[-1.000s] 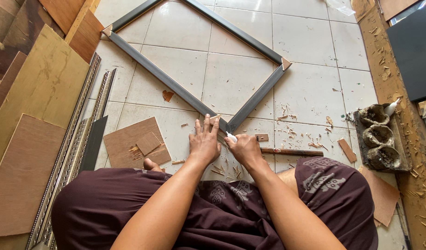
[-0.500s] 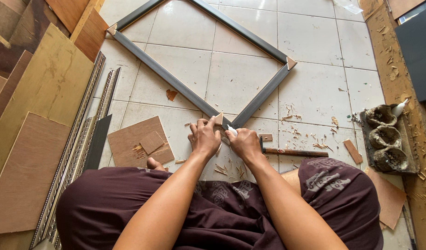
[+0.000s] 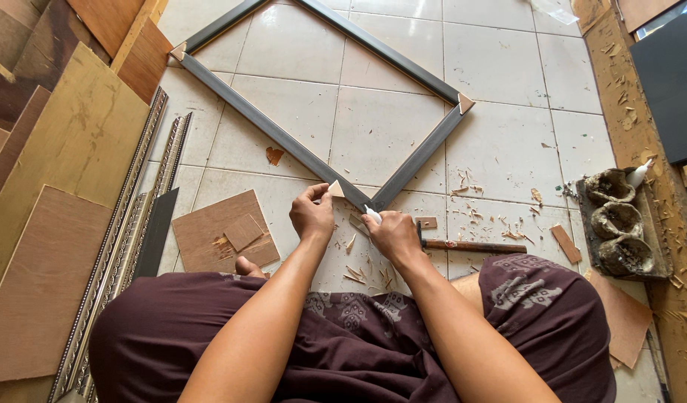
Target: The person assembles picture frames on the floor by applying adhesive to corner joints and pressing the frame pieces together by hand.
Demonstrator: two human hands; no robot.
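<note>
Seated on the tiled floor (image 3: 507, 67), our left hand (image 3: 311, 216) pinches a small pale wooden triangle (image 3: 334, 189) at the dark grey rectangular picture frame (image 3: 299, 145)'s nearest corner, our right hand (image 3: 392, 233) closed on a white-tipped tool (image 3: 372, 216); two far corners already carry theirs.

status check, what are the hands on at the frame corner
Left hand pinching small pale triangular wood piece. Right hand gripping small white-tipped tool. Both at near corner of grey square frame. Wooden-handled hammer beside right hand.
</note>
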